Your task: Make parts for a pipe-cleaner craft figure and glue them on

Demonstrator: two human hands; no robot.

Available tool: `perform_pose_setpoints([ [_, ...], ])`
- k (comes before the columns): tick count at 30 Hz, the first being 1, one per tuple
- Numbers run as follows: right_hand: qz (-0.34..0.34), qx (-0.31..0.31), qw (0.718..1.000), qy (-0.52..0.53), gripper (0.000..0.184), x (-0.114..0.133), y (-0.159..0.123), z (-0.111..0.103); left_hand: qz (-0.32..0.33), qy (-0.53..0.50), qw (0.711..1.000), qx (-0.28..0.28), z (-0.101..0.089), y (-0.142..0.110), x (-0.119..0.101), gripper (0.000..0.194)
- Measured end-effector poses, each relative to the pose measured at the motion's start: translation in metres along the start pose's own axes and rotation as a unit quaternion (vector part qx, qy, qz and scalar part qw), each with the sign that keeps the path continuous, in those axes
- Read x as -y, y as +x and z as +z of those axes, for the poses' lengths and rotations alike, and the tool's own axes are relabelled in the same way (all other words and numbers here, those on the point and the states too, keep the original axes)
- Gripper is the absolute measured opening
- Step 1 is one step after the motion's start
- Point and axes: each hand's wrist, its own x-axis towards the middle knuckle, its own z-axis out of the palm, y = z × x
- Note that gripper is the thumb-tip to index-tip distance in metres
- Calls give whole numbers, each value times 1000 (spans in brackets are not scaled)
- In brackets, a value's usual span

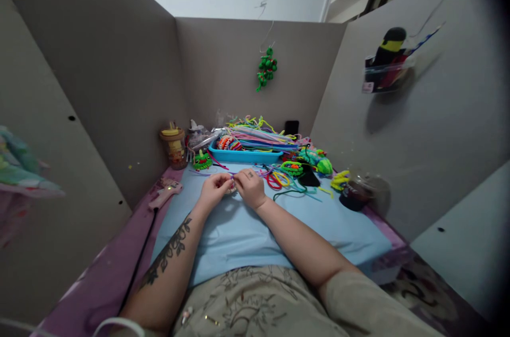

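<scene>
My left hand (217, 188) and my right hand (250, 187) meet over the light blue table cover (247, 236), fingers pinched together fingertip to fingertip. Between them shows a small piece of pipe cleaner work (231, 188), pale with a purple bit; most of it is covered by the fingers. A thin purple pipe cleaner (201, 173) sticks out behind my left hand. Right of my right hand lie loose pipe cleaners (279, 179) in red, yellow, purple and dark green. A green pipe cleaner figure (202, 160) with red on it sits beyond my left hand.
Behind the hands, a blue tray (247, 157) holds many coloured pipe cleaners. A pink glue gun (165, 196) with a black cord and a lidded cup (173, 148) stand left. Right are green-and-orange pieces (292, 168) and a dark-based cup (354, 194). Grey partitions (258, 92) enclose the table.
</scene>
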Motion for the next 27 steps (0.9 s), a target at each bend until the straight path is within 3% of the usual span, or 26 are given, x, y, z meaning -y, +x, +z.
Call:
perform_pose_setpoints([
  [7, 74, -34, 991, 109, 12, -1, 2, 1, 66, 106, 992, -20, -1, -1, -4, 17],
  [11, 132, -27, 961, 242, 10, -1, 4, -1, 100, 135, 985, -26, -1, -1, -1, 13],
  [15, 225, 11, 912, 343, 8, -1, 6, -3, 122, 151, 980, -34, -2, -1, 1, 7],
  [19, 293, 60, 845, 443, 7, -3, 6, -3, 140, 176, 974, -37, -3, 0, -1, 4],
  [27, 346, 135, 726, 579, 19, -10, 6, -3, 194, 226, 954, -35, -6, 1, 3, 7],
])
